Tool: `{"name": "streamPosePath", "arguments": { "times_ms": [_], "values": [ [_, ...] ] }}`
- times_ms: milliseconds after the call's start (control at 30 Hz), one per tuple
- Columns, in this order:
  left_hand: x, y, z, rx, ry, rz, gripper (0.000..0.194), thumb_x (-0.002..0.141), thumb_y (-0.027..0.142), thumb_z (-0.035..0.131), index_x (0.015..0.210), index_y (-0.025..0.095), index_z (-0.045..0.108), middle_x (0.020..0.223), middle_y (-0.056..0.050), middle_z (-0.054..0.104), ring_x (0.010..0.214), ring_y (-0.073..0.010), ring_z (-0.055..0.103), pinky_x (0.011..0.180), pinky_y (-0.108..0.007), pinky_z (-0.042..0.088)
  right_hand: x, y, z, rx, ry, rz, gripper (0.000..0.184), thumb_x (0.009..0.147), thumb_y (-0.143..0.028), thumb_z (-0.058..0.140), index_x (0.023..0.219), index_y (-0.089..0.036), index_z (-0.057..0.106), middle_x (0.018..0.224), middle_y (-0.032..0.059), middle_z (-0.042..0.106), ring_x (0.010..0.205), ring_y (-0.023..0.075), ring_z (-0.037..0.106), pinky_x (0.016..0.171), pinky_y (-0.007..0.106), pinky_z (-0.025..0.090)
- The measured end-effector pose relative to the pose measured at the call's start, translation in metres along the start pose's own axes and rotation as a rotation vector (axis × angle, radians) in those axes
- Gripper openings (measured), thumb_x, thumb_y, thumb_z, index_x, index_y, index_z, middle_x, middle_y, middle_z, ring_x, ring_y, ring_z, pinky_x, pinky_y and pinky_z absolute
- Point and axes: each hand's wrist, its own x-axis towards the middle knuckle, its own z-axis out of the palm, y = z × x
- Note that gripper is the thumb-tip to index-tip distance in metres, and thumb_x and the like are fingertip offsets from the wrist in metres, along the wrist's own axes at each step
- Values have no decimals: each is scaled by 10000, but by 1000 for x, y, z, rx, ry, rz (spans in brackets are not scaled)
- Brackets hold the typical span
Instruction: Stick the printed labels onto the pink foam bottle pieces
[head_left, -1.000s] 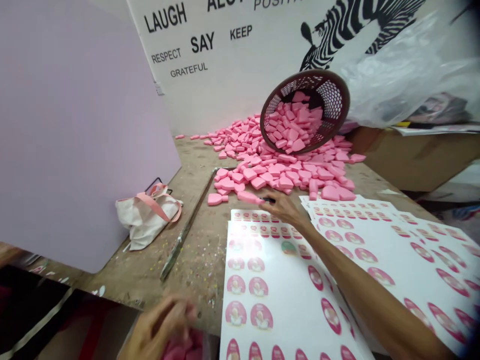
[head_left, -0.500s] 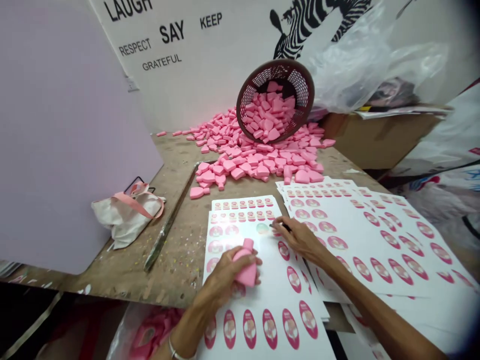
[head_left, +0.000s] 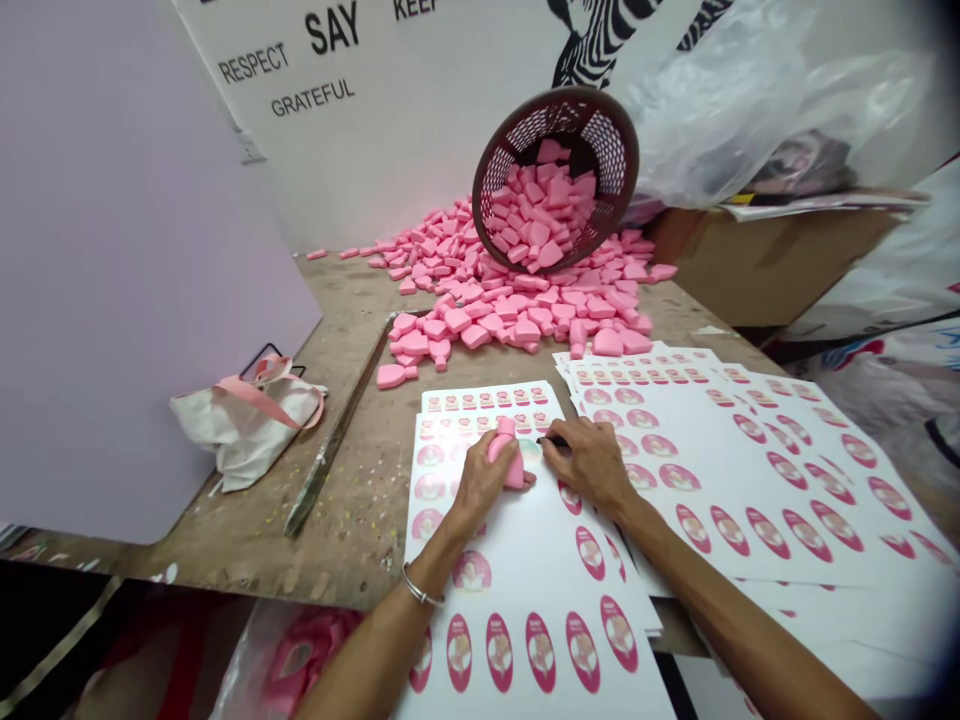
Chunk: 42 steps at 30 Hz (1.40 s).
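My left hand [head_left: 484,478] is closed round a pink sponge piece [head_left: 510,457] and holds it over the upper part of a white sticker sheet [head_left: 525,560]. My right hand [head_left: 592,462] lies just to its right on the same sheet, fingers pinched on a small dark tool [head_left: 553,441] whose tip points at the sponge. The sheet carries rows of pink oval stickers; some places are bare. A pile of the same pink sponge pieces [head_left: 517,310] lies further back on the table.
A tipped brown mesh basket [head_left: 570,130] spills sponges onto the pile. More sticker sheets [head_left: 750,460] fan out to the right. A cloth bag [head_left: 240,425] and a metal ruler [head_left: 330,450] lie left, beside a lilac board [head_left: 127,260]. A cardboard box [head_left: 765,265] stands at the back right.
My left hand came up from below the table edge with a pink sponge and moved it forward to the sheet's upper part. My right hand drew back from the pile onto the sheet.
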Motion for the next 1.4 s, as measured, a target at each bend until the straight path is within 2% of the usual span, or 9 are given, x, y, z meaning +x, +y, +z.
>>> {"name": "streamPosePath", "arguments": {
  "times_ms": [267,433,500,567,667,733,833,1033,1400],
  "values": [
    [-1,-3,-2,50,9,48,389,784,493,622,955,148,567,707,-23,595,601,-200,687,503,-229,512,1,-1,4,41,8,24,158,807,-348,552,748,-204,582,731,22,653,746,187,565,771,329,298],
    [1,-7,-3,-31,22,29,430,748,520,658,949,150,570,721,-13,586,570,-174,662,517,-252,532,-3,-4,-2,129,94,2,214,779,-407,601,724,-202,574,705,34,637,727,194,568,789,352,344],
    [2,-7,-3,-72,33,21,449,741,520,669,976,152,563,733,-13,589,565,-165,651,534,-272,548,-5,-7,-12,250,141,48,241,760,-433,626,706,-206,567,680,20,620,685,180,557,763,344,380],
    [1,-6,-3,-135,46,16,468,743,525,669,1005,153,561,736,-11,585,570,-159,639,542,-291,561,-7,-12,-25,439,169,168,272,763,-463,628,697,-207,564,668,7,605,638,160,541,681,312,414],
    [-6,-2,-2,-314,45,-21,497,793,580,583,1021,139,575,732,-25,589,584,-151,616,547,-311,570,-10,-24,-42,694,127,310,308,773,-506,619,767,-198,628,670,3,614,613,149,548,570,275,432],
    [-14,3,-1,-414,40,-71,535,835,615,488,1004,119,597,752,-57,619,591,-157,612,550,-326,574,-13,-34,-48,783,52,323,338,759,-514,635,862,-196,691,719,18,664,656,166,590,587,286,470],
    [-26,10,0,-440,33,-99,581,866,630,403,985,107,628,786,-89,654,602,-174,625,557,-346,578,-18,-49,-47,862,-15,315,347,752,-501,651,924,-211,732,871,48,726,784,211,649,683,331,525],
    [-40,19,-2,-466,26,-85,604,868,658,364,957,117,617,812,-94,669,656,-188,653,616,-360,588,-23,-67,-47,887,-24,272,295,757,-469,665,897,-223,747,892,41,739,830,233,674,758,362,548],
    [-43,19,-3,-472,-6,-36,608,887,644,337,1003,119,621,848,-92,678,683,-189,670,649,-359,590,-24,-74,-51,810,19,251,240,765,-437,671,861,-230,746,824,24,733,754,202,661,699,323,530]
  ]
}}
